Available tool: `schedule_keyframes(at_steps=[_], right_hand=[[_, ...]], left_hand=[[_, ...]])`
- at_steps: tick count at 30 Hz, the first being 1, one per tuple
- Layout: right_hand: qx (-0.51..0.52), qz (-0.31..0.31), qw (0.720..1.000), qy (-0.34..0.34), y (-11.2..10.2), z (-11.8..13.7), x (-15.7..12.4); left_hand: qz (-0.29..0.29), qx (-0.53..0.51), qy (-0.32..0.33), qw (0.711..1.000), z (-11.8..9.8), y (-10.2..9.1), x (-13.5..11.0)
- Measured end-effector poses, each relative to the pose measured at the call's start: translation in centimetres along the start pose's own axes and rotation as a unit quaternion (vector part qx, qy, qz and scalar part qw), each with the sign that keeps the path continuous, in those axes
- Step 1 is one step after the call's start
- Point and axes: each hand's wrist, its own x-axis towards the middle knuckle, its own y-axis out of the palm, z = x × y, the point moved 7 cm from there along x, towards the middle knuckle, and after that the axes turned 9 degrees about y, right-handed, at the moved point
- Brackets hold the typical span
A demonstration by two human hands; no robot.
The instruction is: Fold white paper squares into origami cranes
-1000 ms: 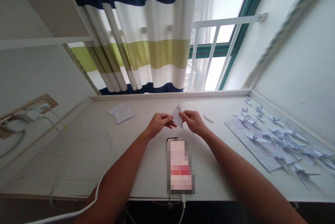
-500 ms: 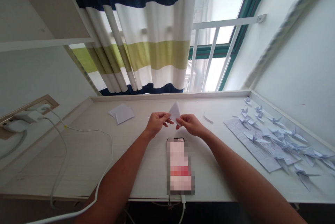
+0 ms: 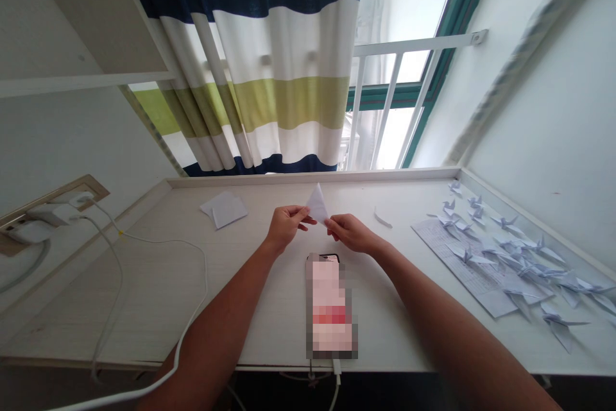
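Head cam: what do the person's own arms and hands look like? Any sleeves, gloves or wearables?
The left hand and right hand are bare, with no gloves. The left arm and right arm are also bare down to the frame edge, with no sleeves, watch or bracelet visible.

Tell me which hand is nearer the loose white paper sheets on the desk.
Left. The left hand is to the right of the white paper sheets, not touching them; the right hand is farther right, beyond the left hand.
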Motion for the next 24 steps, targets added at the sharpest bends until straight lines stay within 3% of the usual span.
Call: schedule_keyframes(at_steps=[6, 13, 19, 24], right_hand=[[0.031, 0.012, 0.999, 0.009, 0.5, -0.5, 0.0], [0.060, 0.019, 0.998, 0.017, 0.2, -0.5, -0.1], [0.124, -0.023, 0.992, 0.018, -0.2, -1.1, 0.4], [0.160, 0.000, 0.987, 0.023, -0.2, -0.9, 0.3]], left_hand=[[-0.006, -0.019, -0.017, 1.000, 0.3, 0.2, -0.2], [-0.054, -0.034, -0.028, 0.998, 0.8, -0.8, 0.1], [0.002, -0.013, 0.001, 1.000, 0.4, 0.2, 0.0], [0.017, -0.009, 0.016, 1.000, 0.0, 0.4, -0.1]])
